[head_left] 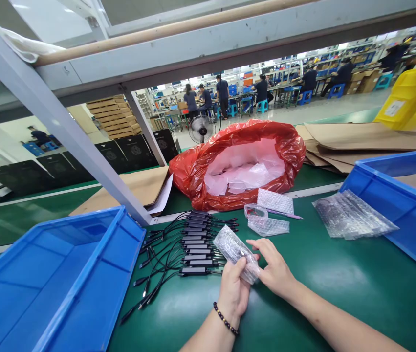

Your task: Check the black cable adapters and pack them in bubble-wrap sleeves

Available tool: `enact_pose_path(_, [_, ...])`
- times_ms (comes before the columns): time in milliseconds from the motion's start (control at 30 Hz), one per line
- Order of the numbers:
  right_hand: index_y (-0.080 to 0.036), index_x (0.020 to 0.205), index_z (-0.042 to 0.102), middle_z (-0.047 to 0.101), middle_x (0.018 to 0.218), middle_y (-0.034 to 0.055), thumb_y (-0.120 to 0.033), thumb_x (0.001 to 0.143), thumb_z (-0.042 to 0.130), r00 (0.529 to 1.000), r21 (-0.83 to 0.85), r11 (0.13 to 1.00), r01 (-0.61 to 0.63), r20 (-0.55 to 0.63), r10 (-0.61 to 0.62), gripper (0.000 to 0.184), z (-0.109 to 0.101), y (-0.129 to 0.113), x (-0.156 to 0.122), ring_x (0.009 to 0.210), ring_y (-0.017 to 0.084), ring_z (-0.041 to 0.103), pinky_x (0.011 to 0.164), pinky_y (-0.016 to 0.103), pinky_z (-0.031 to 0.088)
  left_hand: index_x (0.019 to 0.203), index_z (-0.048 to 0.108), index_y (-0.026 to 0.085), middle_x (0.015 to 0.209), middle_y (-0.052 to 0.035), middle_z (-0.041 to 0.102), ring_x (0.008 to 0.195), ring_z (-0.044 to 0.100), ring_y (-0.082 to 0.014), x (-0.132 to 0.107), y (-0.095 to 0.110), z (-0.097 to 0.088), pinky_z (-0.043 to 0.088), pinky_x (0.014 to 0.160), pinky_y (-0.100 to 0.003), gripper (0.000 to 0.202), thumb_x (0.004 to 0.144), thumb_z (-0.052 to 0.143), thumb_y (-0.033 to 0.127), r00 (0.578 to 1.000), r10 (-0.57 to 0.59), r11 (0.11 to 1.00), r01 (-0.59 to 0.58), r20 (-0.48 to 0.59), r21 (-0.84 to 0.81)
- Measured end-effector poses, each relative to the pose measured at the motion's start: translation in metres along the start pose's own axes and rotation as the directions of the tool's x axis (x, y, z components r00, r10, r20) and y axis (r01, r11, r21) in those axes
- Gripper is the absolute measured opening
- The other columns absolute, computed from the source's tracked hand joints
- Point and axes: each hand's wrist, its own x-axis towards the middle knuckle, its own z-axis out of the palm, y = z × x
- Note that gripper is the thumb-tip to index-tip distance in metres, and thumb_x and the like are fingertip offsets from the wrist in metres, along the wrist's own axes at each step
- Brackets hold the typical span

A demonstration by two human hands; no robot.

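Observation:
A clear bubble-wrap bag (pixel 229 244) lies in my left hand (pixel 234 288), whose thumb presses on its upper face while the fingers wrap underneath. Something dark shows faintly through the plastic, too blurred to name. My right hand (pixel 275 269) is at the bag's lower right edge, fingers apart and seemingly touching it. To the left, several black cable adapters (pixel 197 251) lie in a stacked row, their cables spread out both ways. Beyond the hands are a loose bubble-wrap piece (pixel 274 201), a clear tape roll (pixel 255 212) and a purple pen (pixel 286 213).
Blue bins flank the green table: a left bin (pixel 114 264) and a right bin (pixel 383 178). Flat bubble-wrap bags (pixel 352 215) lie beside the right one. A red plastic bag (pixel 193 171) holds white sheets. A slanted metal post (pixel 68 127) and cardboard (pixel 372 137) stand behind.

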Motion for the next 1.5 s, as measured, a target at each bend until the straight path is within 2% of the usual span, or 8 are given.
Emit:
enact_pose_path(367, [-0.022,0.125,0.043,0.056,0.11,0.0094,-0.012,0.076,0.039,0.975,0.173,0.973,0.153,0.132,-0.177,0.051,-0.007,-0.001,0.0,0.103,0.022,0.05,0.088,0.04,0.044,0.092,0.064,0.016,0.083,-0.003,0.068,0.076,0.06,-0.0148,0.0,0.005,-0.002,0.044,0.077,-0.028,0.037,0.057,0.074,0.02,0.999,0.019,0.999,-0.017,-0.047,0.051])
enact_pose_path(467, [-0.023,0.131,0.036,0.052,0.119,0.0094,-0.01,0.074,0.039,0.972,0.256,0.964,0.074,0.196,-0.127,0.058,-0.008,0.003,-0.001,0.11,0.021,0.047,0.094,0.04,0.039,0.089,0.064,0.016,0.086,-0.0037,0.068,0.08,0.061,-0.0162,0.002,0.008,-0.003,0.044,0.079,-0.029,0.033,0.057,0.073,0.019,0.998,0.049,0.997,-0.047,-0.037,0.061])
enact_pose_path(567, [-0.021,0.135,0.027,0.046,0.126,0.0107,-0.019,0.075,0.048,0.954,0.384,0.915,-0.121,0.3,0.0,0.064,-0.013,0.003,0.002,0.114,0.022,0.044,0.097,0.04,0.036,0.088,0.064,0.015,0.084,-0.0055,0.069,0.079,0.062,-0.0186,0.002,0.01,-0.002,0.045,0.077,-0.031,0.032,0.058,0.072,0.021,0.999,0.033,0.994,-0.031,-0.011,0.109])
enact_pose_path(733, [-0.018,0.106,0.058,0.055,0.099,0.0064,-0.049,0.072,0.058,0.892,0.466,0.822,-0.327,0.44,0.106,0.047,-0.019,-0.003,0.012,0.092,0.022,0.051,0.083,0.034,0.042,0.086,0.065,0.013,0.078,-0.0057,0.069,0.077,0.063,-0.0199,-0.003,0.007,0.0,0.045,0.079,-0.033,0.028,0.06,0.072,0.021,0.998,-0.015,0.962,-0.001,0.053,0.275])
enact_pose_path(900, [-0.016,0.083,0.064,0.054,0.082,0.0032,-0.045,0.073,0.059,0.897,0.448,0.807,-0.384,0.39,0.21,0.031,-0.018,-0.006,0.014,0.079,0.018,0.05,0.073,0.029,0.042,0.095,0.065,0.014,0.093,-0.0073,0.069,0.086,0.061,-0.0201,-0.002,0.002,-0.001,0.044,0.082,-0.031,0.035,0.062,0.073,0.022,0.997,0.032,0.908,-0.058,0.069,0.415])
enact_pose_path(1033, [-0.014,0.075,0.063,0.055,0.075,0.0027,-0.037,0.076,0.056,0.906,0.413,0.825,-0.386,0.337,0.256,0.024,-0.017,-0.006,0.013,0.073,0.017,0.05,0.069,0.029,0.041,0.091,0.066,0.012,0.087,-0.0068,0.07,0.079,0.061,-0.0178,0.0,0.0,-0.002,0.045,0.076,-0.028,0.034,0.059,0.074,0.022,0.999,-0.008,0.878,-0.009,0.034,0.478])
enact_pose_path(1267, [-0.014,0.083,0.06,0.061,0.076,0.0011,-0.026,0.069,0.062,0.873,0.528,0.708,-0.469,0.4,0.279,0.019,-0.014,-0.007,0.012,0.072,0.016,0.054,0.068,0.027,0.043,0.082,0.069,0.011,0.077,-0.0057,0.071,0.069,0.06,-0.0152,0.001,0.0,-0.005,0.045,0.069,-0.026,0.029,0.057,0.076,0.024,0.996,-0.069,0.9,0.037,0.058,0.434])
enact_pose_path(1500, [-0.017,0.106,0.051,0.06,0.081,-0.0003,-0.014,0.064,0.059,0.899,0.559,0.707,-0.434,0.317,0.302,0.043,-0.01,-0.008,0.012,0.075,0.015,0.056,0.07,0.028,0.044,0.089,0.064,0.011,0.081,-0.0071,0.069,0.073,0.061,-0.0158,0.004,-0.001,-0.009,0.045,0.069,-0.026,0.036,0.058,0.076,0.025,0.987,-0.143,0.882,0.093,0.073,0.463])
